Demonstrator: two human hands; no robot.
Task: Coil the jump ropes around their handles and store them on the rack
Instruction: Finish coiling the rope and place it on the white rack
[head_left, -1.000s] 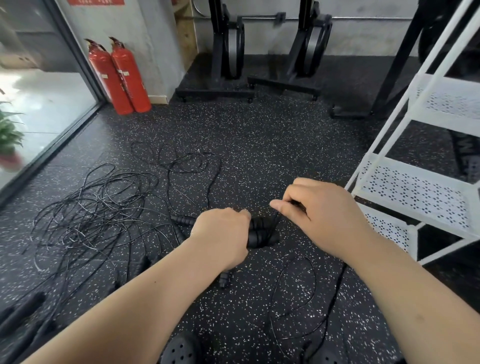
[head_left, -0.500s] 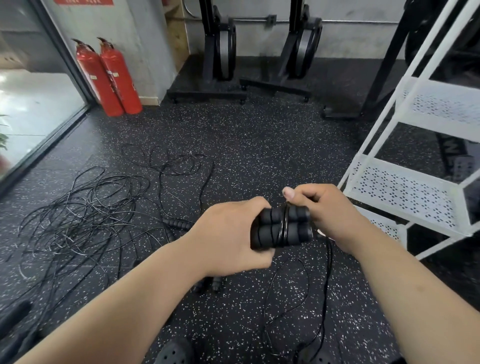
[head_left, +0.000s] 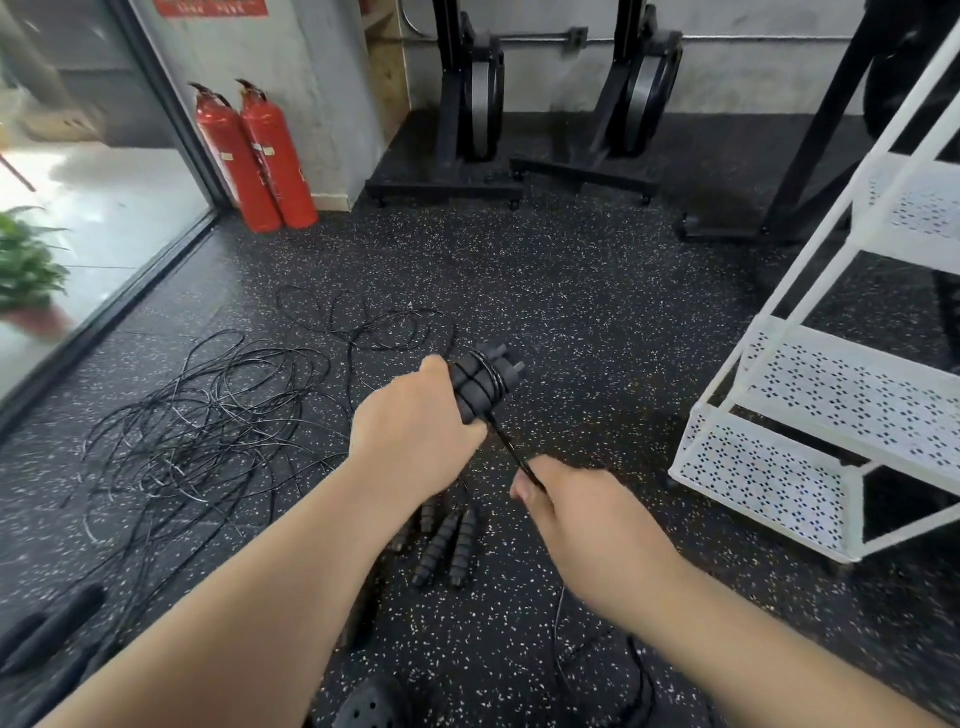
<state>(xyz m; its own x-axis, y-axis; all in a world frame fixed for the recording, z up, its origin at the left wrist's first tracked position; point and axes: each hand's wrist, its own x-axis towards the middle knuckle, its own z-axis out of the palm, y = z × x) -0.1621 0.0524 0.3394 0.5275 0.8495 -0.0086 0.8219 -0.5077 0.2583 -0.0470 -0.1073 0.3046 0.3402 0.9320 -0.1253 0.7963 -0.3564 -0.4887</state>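
**Between the grips: taut cord, wraps at risk**

Well right of both grips, white rack, nothing stored on it yet. Left of the left grip, tangle of loose ropes across the floor. Clamped in the left grip, paired handles, a few turns on. Pinched in the right grip, cord pulled tight. Likely to spring loose or slide off the handle ends should tension drop. Might also snag on slack trailing below the right grip.

Black paired handles, cord wound round them, tilt upward.
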